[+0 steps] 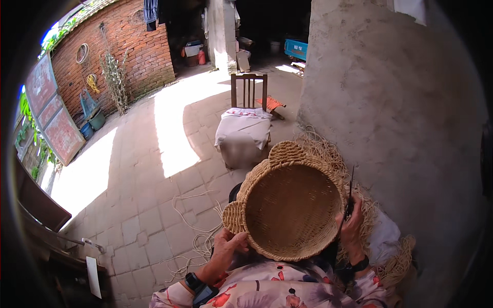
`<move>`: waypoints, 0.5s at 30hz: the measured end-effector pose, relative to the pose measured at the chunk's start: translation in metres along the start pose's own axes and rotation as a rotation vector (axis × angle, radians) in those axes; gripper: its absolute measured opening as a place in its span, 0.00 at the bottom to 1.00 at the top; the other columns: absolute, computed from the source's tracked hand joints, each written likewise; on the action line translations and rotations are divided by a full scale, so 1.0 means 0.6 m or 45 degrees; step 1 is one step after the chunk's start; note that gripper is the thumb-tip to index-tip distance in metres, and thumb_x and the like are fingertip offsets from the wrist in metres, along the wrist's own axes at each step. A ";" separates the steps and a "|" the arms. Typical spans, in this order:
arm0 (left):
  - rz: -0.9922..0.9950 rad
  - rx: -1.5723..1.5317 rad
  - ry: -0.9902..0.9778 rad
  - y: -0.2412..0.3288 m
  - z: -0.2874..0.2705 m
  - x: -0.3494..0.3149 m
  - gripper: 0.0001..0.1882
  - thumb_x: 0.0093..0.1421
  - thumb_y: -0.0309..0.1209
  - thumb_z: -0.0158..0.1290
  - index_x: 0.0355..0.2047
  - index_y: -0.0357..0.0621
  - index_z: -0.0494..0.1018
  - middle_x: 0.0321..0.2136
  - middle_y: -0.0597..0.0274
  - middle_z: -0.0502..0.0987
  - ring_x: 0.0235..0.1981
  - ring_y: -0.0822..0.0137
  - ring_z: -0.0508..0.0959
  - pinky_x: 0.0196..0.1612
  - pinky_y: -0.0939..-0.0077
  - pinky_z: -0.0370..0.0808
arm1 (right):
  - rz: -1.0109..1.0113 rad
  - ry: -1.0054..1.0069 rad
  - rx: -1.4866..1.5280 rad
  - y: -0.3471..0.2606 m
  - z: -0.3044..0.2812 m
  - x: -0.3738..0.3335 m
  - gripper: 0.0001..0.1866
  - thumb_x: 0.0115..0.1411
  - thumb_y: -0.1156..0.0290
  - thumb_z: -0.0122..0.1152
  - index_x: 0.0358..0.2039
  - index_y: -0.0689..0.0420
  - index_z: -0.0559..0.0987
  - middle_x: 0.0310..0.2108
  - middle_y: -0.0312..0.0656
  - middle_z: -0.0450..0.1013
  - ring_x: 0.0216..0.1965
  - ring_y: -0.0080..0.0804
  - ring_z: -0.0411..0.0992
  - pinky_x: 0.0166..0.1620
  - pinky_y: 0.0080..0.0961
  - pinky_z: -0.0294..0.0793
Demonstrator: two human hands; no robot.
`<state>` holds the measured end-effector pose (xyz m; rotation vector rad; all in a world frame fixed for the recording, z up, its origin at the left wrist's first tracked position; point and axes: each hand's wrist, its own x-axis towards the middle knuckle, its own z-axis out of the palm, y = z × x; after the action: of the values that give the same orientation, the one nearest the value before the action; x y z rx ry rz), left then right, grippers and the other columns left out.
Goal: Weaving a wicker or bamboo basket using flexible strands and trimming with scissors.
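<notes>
A round woven basket (295, 213) of tan cord rests in my lap, its hollow inside facing up toward me. Two rounded, ear-shaped woven flaps stand out from its rim, one at the far side and one at the left. My left hand (229, 250) pinches the rim just below the left flap, thumb on top. Against the basket's right side, my right hand (352, 233) is closed around dark-handled scissors (351, 187), their narrow blades pointing up and away. The fingers behind the rim are partly hidden.
Loose tan cord (326, 149) is heaped along the grey wall (395, 102) on the right, with a white cloth (384, 236) beside it. Stray strands (197, 231) lie on the paved floor at left. A cloth-covered chair (244, 126) stands ahead, an orange folding stool (271, 103) behind it.
</notes>
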<state>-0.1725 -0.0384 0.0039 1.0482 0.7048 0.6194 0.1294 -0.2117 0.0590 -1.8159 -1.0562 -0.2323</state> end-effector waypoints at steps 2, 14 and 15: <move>0.033 -0.010 0.014 0.001 0.005 -0.003 0.13 0.62 0.34 0.58 0.40 0.38 0.72 0.26 0.63 0.77 0.25 0.74 0.77 0.29 0.79 0.78 | -0.045 0.023 0.008 -0.002 -0.002 -0.001 0.27 0.49 0.72 0.56 0.52 0.65 0.65 0.36 0.47 0.68 0.35 0.37 0.69 0.42 0.32 0.71; 0.138 0.021 0.158 0.002 -0.063 -0.001 0.15 0.67 0.42 0.49 0.42 0.42 0.69 0.30 0.63 0.76 0.27 0.72 0.76 0.30 0.76 0.76 | -0.084 0.077 0.143 0.021 0.007 -0.018 0.31 0.50 0.66 0.59 0.53 0.65 0.64 0.42 0.49 0.66 0.42 0.42 0.69 0.48 0.35 0.70; 0.134 0.031 0.145 0.011 -0.071 0.005 0.15 0.67 0.42 0.49 0.42 0.42 0.69 0.30 0.63 0.76 0.27 0.72 0.76 0.30 0.76 0.76 | -0.088 0.074 0.142 0.021 0.006 -0.020 0.32 0.49 0.66 0.59 0.54 0.65 0.64 0.42 0.49 0.66 0.43 0.43 0.69 0.49 0.36 0.70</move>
<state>-0.2042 -0.0104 -0.0042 1.0839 0.7610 0.7675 0.1307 -0.2171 0.0421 -1.6655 -1.0710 -0.2610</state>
